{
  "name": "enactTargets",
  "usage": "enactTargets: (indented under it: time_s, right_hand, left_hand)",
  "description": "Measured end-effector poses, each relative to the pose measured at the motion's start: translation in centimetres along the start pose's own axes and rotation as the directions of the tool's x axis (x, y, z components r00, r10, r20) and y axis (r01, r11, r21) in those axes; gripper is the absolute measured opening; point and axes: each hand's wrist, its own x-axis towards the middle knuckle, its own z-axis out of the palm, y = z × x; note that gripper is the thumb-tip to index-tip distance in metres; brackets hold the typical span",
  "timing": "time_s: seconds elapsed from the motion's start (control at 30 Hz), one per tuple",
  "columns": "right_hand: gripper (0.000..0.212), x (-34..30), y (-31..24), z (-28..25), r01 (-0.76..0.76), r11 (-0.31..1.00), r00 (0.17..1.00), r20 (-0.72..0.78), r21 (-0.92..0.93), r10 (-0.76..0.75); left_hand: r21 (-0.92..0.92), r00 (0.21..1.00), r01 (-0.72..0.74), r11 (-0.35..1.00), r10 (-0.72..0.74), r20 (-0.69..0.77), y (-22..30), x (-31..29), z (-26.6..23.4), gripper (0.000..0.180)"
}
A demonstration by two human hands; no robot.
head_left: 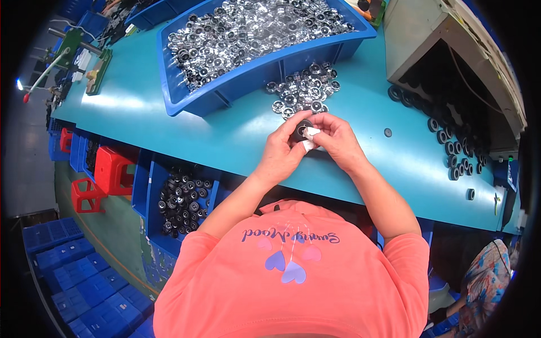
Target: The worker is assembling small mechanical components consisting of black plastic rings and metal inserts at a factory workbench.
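Note:
Both my hands meet over the front part of the teal table. My left hand (280,147) grips a small black wheel (302,129) between thumb and fingers. My right hand (340,141) closes on the wheel's other side, with white wrapping on its thumb and a fingertip. Just beyond my fingers lies a loose pile of shiny chrome wheel hubs (307,90). Behind it stands a large blue bin (248,84) heaped with the same hubs. What part of the wheel faces my palms is hidden.
Black rubber tyres (451,147) spread on the right, beside a beige box-like housing (417,42). One small dark disc (387,132) lies nearer. Below the table's left front edge, a blue crate (155,225) holds finished-looking wheels. Red stools (112,172) stand left; another person's patterned sleeve (487,276) shows lower right.

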Motion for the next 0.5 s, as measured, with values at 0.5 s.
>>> enactTargets:
  time_s: [0.5]
  right_hand:
    - [0.026, -0.1, 0.6, 0.4, 0.039, 0.992, 0.997, -0.065, -0.121, -0.047]
  left_hand:
    - [0.407, 0.965, -0.176, 0.897, 0.239, -0.110, 0.9, -0.2, 0.9, 0.052]
